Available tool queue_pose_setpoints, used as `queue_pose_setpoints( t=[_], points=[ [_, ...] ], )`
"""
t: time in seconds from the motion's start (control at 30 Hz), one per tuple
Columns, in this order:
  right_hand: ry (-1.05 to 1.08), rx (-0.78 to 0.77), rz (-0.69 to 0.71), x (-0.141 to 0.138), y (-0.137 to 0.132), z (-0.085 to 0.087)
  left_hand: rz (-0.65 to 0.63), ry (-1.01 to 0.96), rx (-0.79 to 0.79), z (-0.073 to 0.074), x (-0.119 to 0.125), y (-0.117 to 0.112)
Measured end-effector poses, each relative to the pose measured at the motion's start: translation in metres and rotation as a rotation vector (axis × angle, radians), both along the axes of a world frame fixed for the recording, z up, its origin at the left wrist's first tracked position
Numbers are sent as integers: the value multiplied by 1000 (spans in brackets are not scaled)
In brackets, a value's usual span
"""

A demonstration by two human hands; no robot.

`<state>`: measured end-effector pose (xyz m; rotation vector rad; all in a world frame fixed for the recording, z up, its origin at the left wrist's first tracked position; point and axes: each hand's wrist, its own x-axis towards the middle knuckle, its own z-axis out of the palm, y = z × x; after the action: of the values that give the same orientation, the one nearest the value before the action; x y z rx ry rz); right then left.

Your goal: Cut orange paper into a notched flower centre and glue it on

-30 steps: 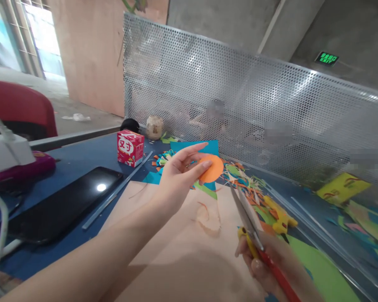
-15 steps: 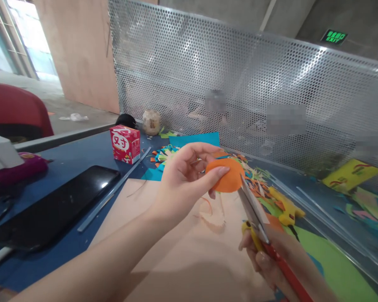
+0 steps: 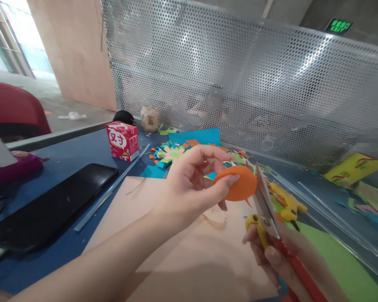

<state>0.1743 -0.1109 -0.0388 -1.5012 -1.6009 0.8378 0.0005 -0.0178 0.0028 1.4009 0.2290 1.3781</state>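
My left hand [image 3: 192, 180] pinches a roundish piece of orange paper [image 3: 241, 184] between thumb and fingers, above the table. A thin orange sliver dangles from the paper's lower edge. In my right hand [image 3: 277, 256] is a pair of scissors [image 3: 266, 201] with red and yellow handles. Their blades point up beside the right edge of the orange paper, and I cannot tell whether they touch it. Beneath both hands lies a large pale peach sheet [image 3: 151, 251] with curled trimmings on it. Behind my left hand sits a fringed paper flower [image 3: 171, 154] in blue, orange and cream.
A red drink carton [image 3: 122, 140] and a black phone [image 3: 56, 205] occupy the left side, with a clear glue stick [image 3: 113, 186] between phone and sheet. To the right lie a yellow glue gun [image 3: 288, 203], green paper [image 3: 337, 256] and paper scraps. A perforated metal panel [image 3: 239, 75] borders the back.
Both hands have shifted right, and the scissors have drawn back from the orange paper's edge. A thin sliver now hangs from the paper, and the view has tilted slightly.
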Motion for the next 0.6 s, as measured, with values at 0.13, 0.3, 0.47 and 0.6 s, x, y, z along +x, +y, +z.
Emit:
queue_pose_setpoints(
  t=[0.13,0.3,0.47,0.6],
  points=[
    [4,10,-27,-2,-3,6,-6,15,21,-1,0,0],
    [-100,52,-23,-2,-3,11,2,10,28,-1,0,1],
    [-100,15,-31,-1,-4,12,9,17,13,0,0,0],
    [-119,11,55,1,-5,14,9,16,15,-1,0,-1]
  ],
)
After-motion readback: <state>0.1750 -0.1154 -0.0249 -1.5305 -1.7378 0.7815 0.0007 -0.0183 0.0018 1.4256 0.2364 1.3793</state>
